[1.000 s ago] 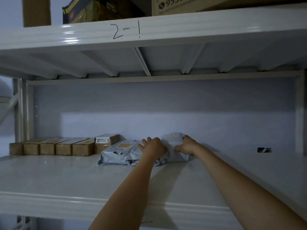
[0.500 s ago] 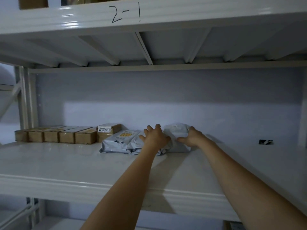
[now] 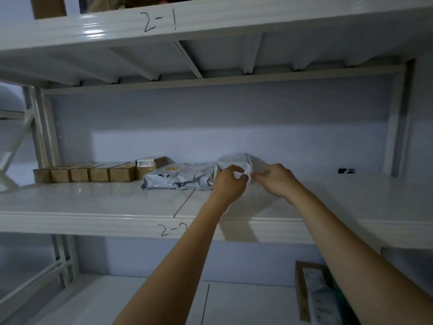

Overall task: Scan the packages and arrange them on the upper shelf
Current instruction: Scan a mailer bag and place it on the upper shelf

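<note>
Grey plastic mailer bags lie on the white shelf (image 3: 93,207) marked 2-2. One flat grey bag (image 3: 178,178) with a yellow label lies to the left; a puffier grey bag (image 3: 236,160) sits to its right, near the back wall. My left hand (image 3: 228,184) and my right hand (image 3: 275,180) are both at the puffy bag's front edge, each pinching a bit of its plastic with curled fingers. A row of brown cardboard boxes (image 3: 93,173) stands to the left of the bags.
The shelf above (image 3: 234,17), marked 2-1, carries cartons. A lower shelf (image 3: 140,301) holds an open carton (image 3: 311,294) with a bag in it at the right. White uprights (image 3: 44,137) frame the left side. A small dark scrap (image 3: 346,171) lies at the back right.
My view has tilted down, bringing the lower shelf into sight. Both hands have drawn back from the top of the puffy bag to its front edge and now pinch the plastic.
</note>
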